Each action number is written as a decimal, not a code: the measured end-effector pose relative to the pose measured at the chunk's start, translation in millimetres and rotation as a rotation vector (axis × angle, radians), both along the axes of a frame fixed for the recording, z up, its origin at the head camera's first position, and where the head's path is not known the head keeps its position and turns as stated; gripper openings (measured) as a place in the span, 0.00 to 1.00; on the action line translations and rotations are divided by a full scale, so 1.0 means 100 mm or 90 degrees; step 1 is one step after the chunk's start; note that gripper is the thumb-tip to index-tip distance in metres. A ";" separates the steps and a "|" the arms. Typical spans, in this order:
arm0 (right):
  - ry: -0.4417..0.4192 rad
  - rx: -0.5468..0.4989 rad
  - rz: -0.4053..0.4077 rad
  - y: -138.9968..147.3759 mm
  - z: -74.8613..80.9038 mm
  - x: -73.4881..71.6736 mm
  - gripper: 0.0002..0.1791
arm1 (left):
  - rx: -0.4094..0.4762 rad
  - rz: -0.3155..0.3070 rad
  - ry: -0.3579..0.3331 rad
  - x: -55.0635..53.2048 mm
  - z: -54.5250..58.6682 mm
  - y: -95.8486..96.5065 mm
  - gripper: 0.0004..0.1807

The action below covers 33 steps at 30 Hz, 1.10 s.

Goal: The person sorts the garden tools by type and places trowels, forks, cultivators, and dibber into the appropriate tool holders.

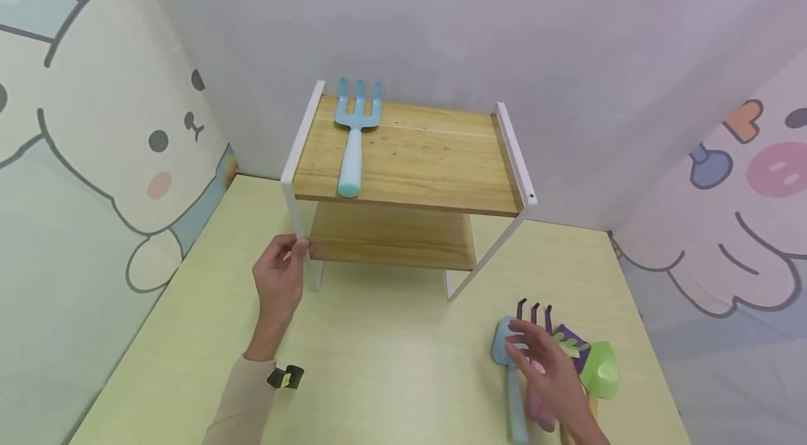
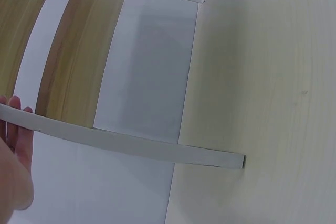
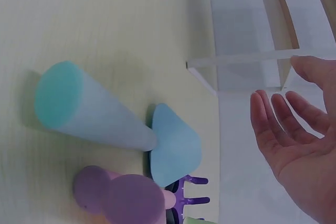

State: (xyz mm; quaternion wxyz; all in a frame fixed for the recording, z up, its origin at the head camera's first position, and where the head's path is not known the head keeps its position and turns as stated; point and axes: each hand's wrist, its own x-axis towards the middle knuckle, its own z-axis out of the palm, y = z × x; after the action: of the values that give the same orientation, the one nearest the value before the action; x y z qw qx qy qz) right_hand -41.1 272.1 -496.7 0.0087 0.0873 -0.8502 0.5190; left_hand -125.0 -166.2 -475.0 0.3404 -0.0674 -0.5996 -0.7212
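A two-tier wooden rack (image 1: 441,158) with white frame sides stands at the back of the table. On its top board, toward the left, lies a light blue toy garden fork (image 1: 351,158), tines pointing back. My left hand (image 1: 280,280) holds the rack's front left leg (image 2: 121,144) between thumb and fingers. My right hand (image 1: 551,378), fingers loosely bent and holding nothing, hovers over a light blue toy shovel (image 3: 176,148). Beside the shovel are a purple rake (image 1: 548,319), a green shovel (image 1: 602,368) and pink-purple handles (image 3: 131,198), partly hidden by the hand.
The pale yellow table (image 1: 391,375) runs under everything. Behind the rack rises a grey-white wall (image 1: 403,17), and cartoon-printed panels (image 1: 94,115) flank both sides. The rack's lower board (image 1: 391,238) sits beneath the top one. A black band (image 1: 286,376) is at the left wrist.
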 end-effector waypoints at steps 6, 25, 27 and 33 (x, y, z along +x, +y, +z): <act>-0.018 0.074 -0.044 0.04 -0.11 0.07 0.21 | -0.002 0.002 -0.008 0.00 -0.02 0.00 0.05; -0.104 0.112 -0.087 0.12 -0.39 0.25 0.21 | -0.007 0.015 -0.007 0.00 -0.02 0.00 0.05; -0.137 0.127 -0.093 0.12 -0.38 0.25 0.22 | -0.002 0.013 -0.002 0.00 -0.04 0.00 0.06; -0.198 0.166 -0.092 0.15 -0.36 0.25 0.24 | -0.007 0.013 -0.004 -0.02 -0.05 0.00 0.06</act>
State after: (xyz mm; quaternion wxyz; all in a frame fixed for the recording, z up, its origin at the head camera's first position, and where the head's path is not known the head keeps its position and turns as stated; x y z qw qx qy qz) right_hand -16.1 286.9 -533.1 -0.0967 -0.0549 -0.9054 0.4098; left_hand -126.8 -166.4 -480.1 0.3455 -0.0611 -0.6052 -0.7146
